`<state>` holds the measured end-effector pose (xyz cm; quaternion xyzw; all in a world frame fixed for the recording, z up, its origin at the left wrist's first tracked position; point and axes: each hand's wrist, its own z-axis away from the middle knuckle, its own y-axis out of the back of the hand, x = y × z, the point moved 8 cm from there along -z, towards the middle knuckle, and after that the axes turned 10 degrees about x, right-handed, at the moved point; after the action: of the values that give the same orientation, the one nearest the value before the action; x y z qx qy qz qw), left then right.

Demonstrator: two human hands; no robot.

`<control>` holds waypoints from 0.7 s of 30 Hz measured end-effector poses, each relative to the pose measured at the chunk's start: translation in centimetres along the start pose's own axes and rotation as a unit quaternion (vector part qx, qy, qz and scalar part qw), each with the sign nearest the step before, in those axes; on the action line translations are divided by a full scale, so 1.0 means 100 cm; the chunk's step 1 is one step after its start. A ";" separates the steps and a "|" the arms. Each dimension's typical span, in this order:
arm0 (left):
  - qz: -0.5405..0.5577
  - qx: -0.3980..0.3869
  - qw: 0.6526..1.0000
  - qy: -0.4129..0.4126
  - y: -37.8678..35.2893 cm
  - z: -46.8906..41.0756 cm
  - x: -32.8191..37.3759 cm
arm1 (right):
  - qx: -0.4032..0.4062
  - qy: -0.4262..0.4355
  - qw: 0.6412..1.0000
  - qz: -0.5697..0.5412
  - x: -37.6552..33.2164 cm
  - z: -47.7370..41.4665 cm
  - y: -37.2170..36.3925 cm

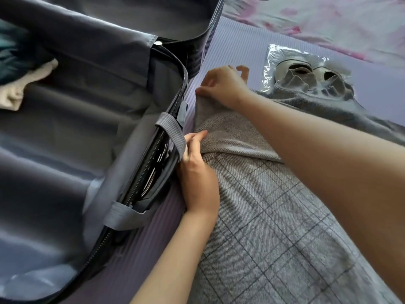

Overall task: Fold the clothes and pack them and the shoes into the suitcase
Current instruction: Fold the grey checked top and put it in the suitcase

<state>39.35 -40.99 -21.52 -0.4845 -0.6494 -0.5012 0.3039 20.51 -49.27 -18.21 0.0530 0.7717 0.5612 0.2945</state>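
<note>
Suitcase (87, 132) lies open at the far left, its grey lining mostly bare; only a bundle of dark and cream clothes (15, 69) sits in its far corner, so packing looks barely begun. Its zipped rim and handle (173, 134) run just left of the left hand (197, 172).

That hand's grip is closed in a pinch on the near edge of the garment (263, 216), a grey checked piece spread on the mat (142, 249). Most of the cloth lies to the right of and below this grip, towards the person; a turned-over flap with a plain grey underside runs away from it towards the right hand (221, 84). The right hand's fingers press down and pinch the flap's far corner, so the fold stretches between the two grips. Judged from this, one fold is in progress and the garment is far from a packable size.

Further right, beyond the right grip, the shoes (306, 73) rest in a clear bag (276, 55), partly overlapped by the garment's far end. They remain unpacked.
</note>
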 end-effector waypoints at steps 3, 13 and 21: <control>-0.016 0.006 1.000 0.000 0.001 0.001 0.001 | 0.025 -0.137 0.985 -0.099 0.016 -0.013 0.000; -0.088 -0.009 0.994 -0.062 -0.004 0.005 0.005 | 0.031 -0.071 0.993 0.088 0.019 -0.005 0.011; -0.174 -0.182 0.945 -0.210 -0.051 0.006 0.039 | 0.083 0.082 0.987 0.112 0.031 0.131 0.065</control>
<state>33.26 -39.28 -20.10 -0.5051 -0.6704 -0.5430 -0.0250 23.02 -34.70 -16.18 0.1176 0.8261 0.5273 0.1601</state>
